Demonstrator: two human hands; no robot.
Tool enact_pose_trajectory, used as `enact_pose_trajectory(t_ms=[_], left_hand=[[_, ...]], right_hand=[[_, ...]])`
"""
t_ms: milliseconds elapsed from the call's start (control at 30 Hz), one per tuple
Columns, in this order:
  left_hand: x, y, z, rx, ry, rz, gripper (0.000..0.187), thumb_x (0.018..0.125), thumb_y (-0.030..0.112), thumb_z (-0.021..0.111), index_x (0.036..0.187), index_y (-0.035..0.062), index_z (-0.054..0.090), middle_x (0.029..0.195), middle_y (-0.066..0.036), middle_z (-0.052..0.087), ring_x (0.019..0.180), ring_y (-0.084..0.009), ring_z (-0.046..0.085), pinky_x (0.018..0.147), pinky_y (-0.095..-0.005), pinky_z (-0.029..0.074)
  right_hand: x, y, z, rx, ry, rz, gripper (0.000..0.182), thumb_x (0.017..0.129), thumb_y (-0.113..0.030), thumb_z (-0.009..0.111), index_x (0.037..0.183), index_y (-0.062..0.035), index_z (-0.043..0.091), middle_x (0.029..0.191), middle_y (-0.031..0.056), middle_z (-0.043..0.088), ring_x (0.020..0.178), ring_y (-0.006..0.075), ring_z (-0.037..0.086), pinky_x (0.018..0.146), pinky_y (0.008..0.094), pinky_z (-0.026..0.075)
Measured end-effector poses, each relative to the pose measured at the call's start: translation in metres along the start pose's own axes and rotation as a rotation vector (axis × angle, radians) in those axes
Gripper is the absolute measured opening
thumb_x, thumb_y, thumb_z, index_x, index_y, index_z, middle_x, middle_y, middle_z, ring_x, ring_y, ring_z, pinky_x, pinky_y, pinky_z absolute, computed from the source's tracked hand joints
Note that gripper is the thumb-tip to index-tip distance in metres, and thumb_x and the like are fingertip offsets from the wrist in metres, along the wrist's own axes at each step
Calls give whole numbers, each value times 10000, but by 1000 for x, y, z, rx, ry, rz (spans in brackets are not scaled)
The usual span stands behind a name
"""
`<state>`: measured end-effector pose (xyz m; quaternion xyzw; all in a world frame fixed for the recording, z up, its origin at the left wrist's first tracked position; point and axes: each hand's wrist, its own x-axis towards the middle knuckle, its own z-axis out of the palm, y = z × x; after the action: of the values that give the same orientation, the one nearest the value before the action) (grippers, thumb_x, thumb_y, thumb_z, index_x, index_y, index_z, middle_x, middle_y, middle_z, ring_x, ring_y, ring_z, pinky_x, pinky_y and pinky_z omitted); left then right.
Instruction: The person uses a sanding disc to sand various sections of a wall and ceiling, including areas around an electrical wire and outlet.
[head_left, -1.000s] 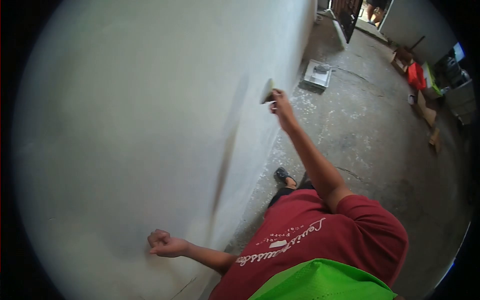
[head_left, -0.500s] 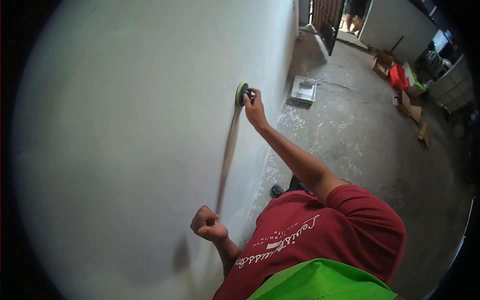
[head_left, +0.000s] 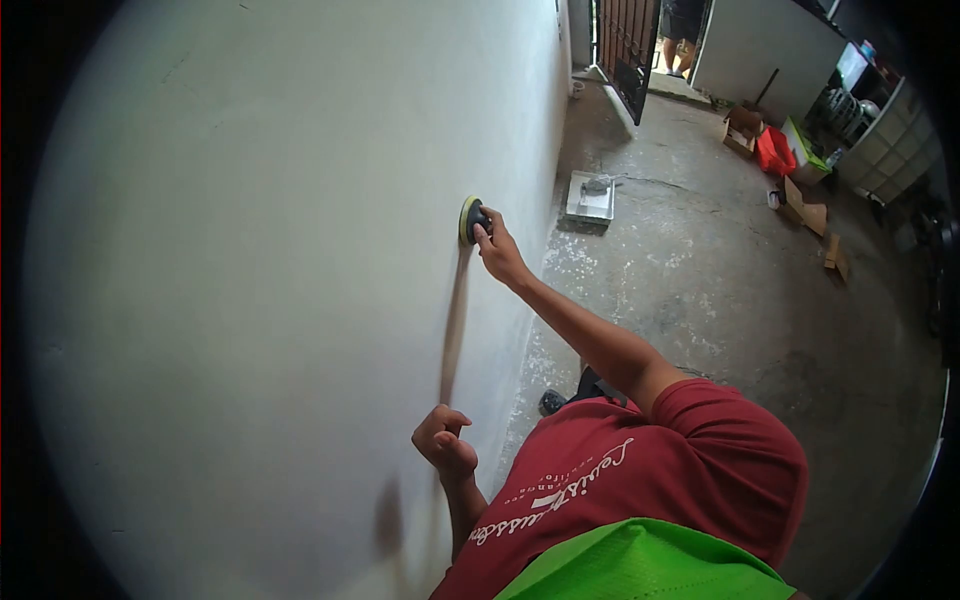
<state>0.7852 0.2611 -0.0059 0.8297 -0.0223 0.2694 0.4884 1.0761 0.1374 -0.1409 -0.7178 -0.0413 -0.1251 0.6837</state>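
My right hand [head_left: 492, 240] grips a round sanding pad [head_left: 471, 221] with a black back and a yellow-green rim. The pad's face is against the pale wall [head_left: 250, 250], and my right arm stretches out toward it. Lower down, close to the wall, my left hand [head_left: 445, 440] is raised with its fingers curled in a loose fist. Nothing shows inside it. Shadows of both arms fall on the wall.
A paint tray [head_left: 591, 197] lies on the concrete floor [head_left: 690, 260] beside the wall. Cardboard boxes [head_left: 742, 130], a red bag [head_left: 774, 151] and a green-lidded bin [head_left: 806, 150] stand at the upper right. Past an open gate [head_left: 627, 55], a person's legs [head_left: 678, 55] are visible.
My right hand and the pad have moved down and slightly left in the view. My left hand has shifted right. The floor objects also appear further left, as the camera has turned.
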Motion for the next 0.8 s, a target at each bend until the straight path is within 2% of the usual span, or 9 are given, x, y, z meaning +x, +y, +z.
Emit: enact_pose_trajectory(t_ms=[167,233,267,333,433,567,667,733,800], left_hand=[[-5,1,-2,-17,15,-21,767,988,669,239,597,61,495,475,1,330,398,-102,310,410,-278,185],[-11,5,-6,-29,50,-58,801,963,708,224,580,50,471,485,15,315,432,-81,247,449,-280,139],[-14,4,-11,-27,51,-54,801,963,708,224,580,50,471,485,15,315,432,-81,247,449,-280,139],[-20,1,-18,-2,37,-11,780,983,679,241,589,55,495,470,0,339,403,-102,321,414,-276,196],[-24,-1,-21,27,54,-35,785,982,680,231,592,54,497,468,-3,343,403,-104,322,414,-276,201],[-19,3,-19,-4,73,-75,797,964,705,233,586,49,481,486,14,332,433,-81,256,447,-278,148],[-30,-2,-26,-8,82,-59,798,963,707,233,585,49,479,483,17,326,433,-78,252,447,-277,145],[-32,-3,-30,4,48,0,767,991,663,238,595,56,492,468,-5,341,397,-114,324,413,-279,202],[-31,-2,-29,-10,60,-34,781,976,687,237,591,54,483,480,6,331,420,-94,292,430,-277,175]], right_hand=[[-18,-7,9,-1,-15,-40,428,1042,-234,461,1410,-40,362,896,90,551,682,143,542,641,304,490],[-10,-5,9,127,6,47,453,1029,-218,471,1383,43,363,1275,287,536,1186,372,549,1000,406,432],[-4,-5,9,126,7,35,485,1039,-276,445,1386,52,360,1301,302,520,1227,401,521,1017,416,420],[-5,-5,10,104,2,56,511,1040,-305,437,1392,56,354,1301,313,516,1228,407,519,1020,417,419],[-17,-15,7,58,-33,79,613,1036,-380,433,1442,61,303,1271,330,530,1203,414,536,1015,413,424],[-28,-29,9,58,-129,161,725,1026,-440,438,1509,44,196,1218,334,558,1141,426,567,987,418,435],[-18,-23,15,-92,30,72,769,1013,-492,427,1512,40,183,1193,367,552,1132,450,567,969,434,442],[-15,-20,12,-71,14,86,769,1014,-490,427,1511,42,182,1195,365,551,1132,454,566,970,435,442],[-13,-17,12,-55,-1,38,766,1014,-472,440,1504,57,183,1185,363,556,1133,455,568,974,434,442]])
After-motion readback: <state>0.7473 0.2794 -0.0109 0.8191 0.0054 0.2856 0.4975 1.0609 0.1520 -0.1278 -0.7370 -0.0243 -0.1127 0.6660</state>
